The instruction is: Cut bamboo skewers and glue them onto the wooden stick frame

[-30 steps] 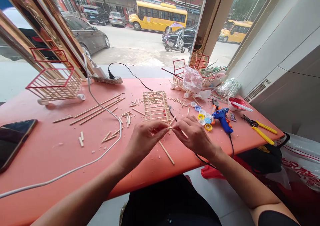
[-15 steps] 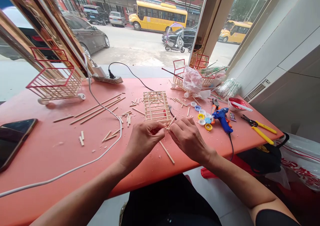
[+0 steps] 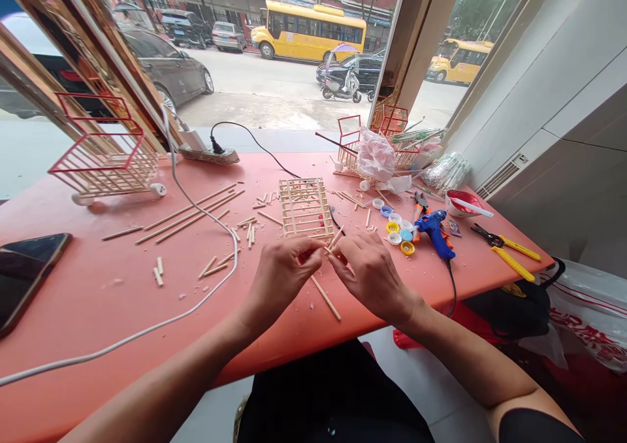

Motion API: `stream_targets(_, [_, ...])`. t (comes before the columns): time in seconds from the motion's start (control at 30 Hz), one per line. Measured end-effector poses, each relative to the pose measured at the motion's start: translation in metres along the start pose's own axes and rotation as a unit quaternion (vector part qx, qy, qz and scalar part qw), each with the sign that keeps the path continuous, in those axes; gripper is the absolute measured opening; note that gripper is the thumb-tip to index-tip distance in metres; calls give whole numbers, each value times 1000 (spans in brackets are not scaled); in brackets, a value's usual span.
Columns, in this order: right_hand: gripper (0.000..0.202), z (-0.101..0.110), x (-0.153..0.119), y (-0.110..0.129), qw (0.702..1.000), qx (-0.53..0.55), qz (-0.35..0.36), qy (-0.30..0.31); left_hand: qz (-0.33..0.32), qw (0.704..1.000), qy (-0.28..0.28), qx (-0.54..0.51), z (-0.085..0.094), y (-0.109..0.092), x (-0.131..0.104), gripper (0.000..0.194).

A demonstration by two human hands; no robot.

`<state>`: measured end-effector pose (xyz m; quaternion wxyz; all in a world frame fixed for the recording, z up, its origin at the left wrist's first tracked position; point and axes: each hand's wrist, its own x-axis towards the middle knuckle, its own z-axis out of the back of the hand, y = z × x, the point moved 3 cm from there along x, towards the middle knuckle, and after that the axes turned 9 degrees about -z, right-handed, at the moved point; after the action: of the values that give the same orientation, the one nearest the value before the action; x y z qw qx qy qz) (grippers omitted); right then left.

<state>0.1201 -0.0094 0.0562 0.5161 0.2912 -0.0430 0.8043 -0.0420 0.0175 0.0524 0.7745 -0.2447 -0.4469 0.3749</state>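
My left hand (image 3: 289, 272) is closed in a pinch on a thin wooden stick (image 3: 336, 236) in front of the frame. Close beside it, my right hand (image 3: 375, 274) has its fingertips closed at the same short piece, where two stick ends seem to meet; the fingers partly hide the joint. Just beyond both hands lies a ladder-like frame of glued wooden sticks (image 3: 304, 217). Below the hands, a loose longer stick (image 3: 326, 298) rests on the orange table (image 3: 274, 338).
Right of my hands lie bottle caps (image 3: 392, 227), a blue glue gun (image 3: 435, 234) and yellow-handled pliers (image 3: 512, 253). A red-rimmed stick cart (image 3: 105, 159) stands at left. Cut sticks (image 3: 191, 215), a white cable (image 3: 196, 306) and a phone (image 3: 32, 279) lie left.
My right thumb and fingers have shifted slightly at the stick and look a little more parted. My left hand stays nearly still, and the frame lies where it was.
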Motion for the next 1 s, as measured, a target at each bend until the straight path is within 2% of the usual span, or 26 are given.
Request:
stream_targets(0.1, [27, -2, 0, -1, 997, 45, -47, 42, -37, 998, -22, 38, 1, -3, -1, 24])
stream_targets(0.17, [29, -3, 0, 0, 996, 57, -53, 41, -38, 998, -29, 39, 2, -5, 0, 25])
stream_targets(0.27, [33, -1, 0, 3, 994, 90, -56, 24, 3, 1000, -23, -3, 3, -5, 1, 25])
stream_targets(0.33, [34, 2, 0, 2, 989, 124, -68, 33, 39, 998, -14, -41, 4, -3, 2, 24])
stream_targets(0.47, [32, 7, 1, -2, 965, 212, -116, 101, 86, 992, 4, -96, 4, 3, 2, 23])
stream_targets(0.6, [30, 10, 2, -6, 939, 275, -146, 148, 99, 986, 33, -132, 4, 6, 5, 20])
stream_targets(0.77, [30, 12, 2, -12, 932, 289, -159, 147, 38, 984, 96, -145, 4, 2, 10, 22])
stream_targets(0.9, [27, 9, -1, -11, 937, 275, -155, 150, -27, 997, 65, -41, 5, -2, 7, 19])
stream_targets(1.0, [31, 8, -3, -8, 951, 239, -141, 139, -81, 996, 37, 30, 4, -6, 3, 21])
